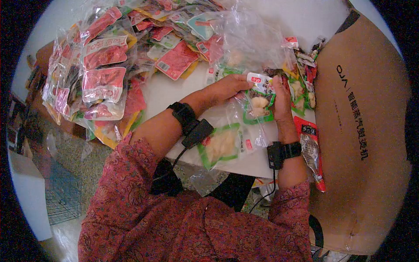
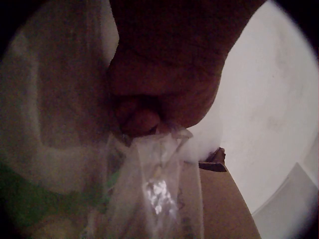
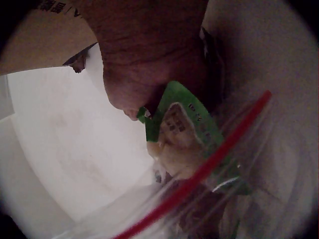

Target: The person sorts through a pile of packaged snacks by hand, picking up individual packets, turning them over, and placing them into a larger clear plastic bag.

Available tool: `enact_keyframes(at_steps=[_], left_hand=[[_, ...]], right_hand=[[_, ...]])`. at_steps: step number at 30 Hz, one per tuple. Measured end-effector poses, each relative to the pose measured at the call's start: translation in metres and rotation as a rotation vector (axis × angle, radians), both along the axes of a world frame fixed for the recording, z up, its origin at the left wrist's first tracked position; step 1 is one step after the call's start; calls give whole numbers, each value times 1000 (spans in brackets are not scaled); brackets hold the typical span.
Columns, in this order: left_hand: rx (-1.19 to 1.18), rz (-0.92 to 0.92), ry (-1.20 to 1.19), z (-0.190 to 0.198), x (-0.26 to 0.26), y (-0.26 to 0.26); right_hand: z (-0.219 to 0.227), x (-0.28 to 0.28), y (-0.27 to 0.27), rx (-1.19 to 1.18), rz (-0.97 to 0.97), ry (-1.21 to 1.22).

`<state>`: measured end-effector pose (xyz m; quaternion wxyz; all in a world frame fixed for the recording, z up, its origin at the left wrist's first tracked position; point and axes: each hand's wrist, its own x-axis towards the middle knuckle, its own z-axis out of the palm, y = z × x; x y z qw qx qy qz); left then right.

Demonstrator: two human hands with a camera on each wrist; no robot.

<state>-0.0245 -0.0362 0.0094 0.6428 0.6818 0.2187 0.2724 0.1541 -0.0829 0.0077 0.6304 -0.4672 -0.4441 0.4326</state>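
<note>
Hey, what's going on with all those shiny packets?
Someone's right hand is holding a small green-edged food packet, while the left hand grips a clear plastic bag. I can't tell whether the packet is inside that bag. Another green-edged packet lies nearer the person's body. Lots of red packets in clear bags are piled to the left, and a big cardboard box is on the right.

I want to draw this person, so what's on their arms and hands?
The sleeves are dark pinkish-red with a small, swirly pattern. The left hand and right hand wear no gloves. Behind each is a black strap with a dark box and thin black cable.
</note>
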Motion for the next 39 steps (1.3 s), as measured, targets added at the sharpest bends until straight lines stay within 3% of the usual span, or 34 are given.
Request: enact_keyframes(at_steps=[12,14,17,25,27,29,31,33,36,39], left_hand=[[-3,18,19,-1,1,0],[-119,39,-23,-2,2,-1],[8,24,-4,-4,2,2],[-2,37,-68,-10,6,3],[-45,44,-51,-10,5,4],[163,-70,-73,-15,6,9],[94,-82,-38,-8,7,3],[25,-93,-3,-3,7,-6],[34,-162,-123,-5,7,-7],[-10,-218,39,-8,6,-2]], right_hand=[[3,-3,-3,-78,84,73],[-1,1,0,-77,67,51],[-1,1,0,-69,61,41],[10,-8,-7,-114,63,113],[13,-12,-9,-10,38,7],[10,-9,-8,-14,53,33],[1,0,-1,-18,69,59],[-15,15,12,80,-60,-8],[-18,23,13,83,-115,88],[-19,23,15,50,-156,162]])
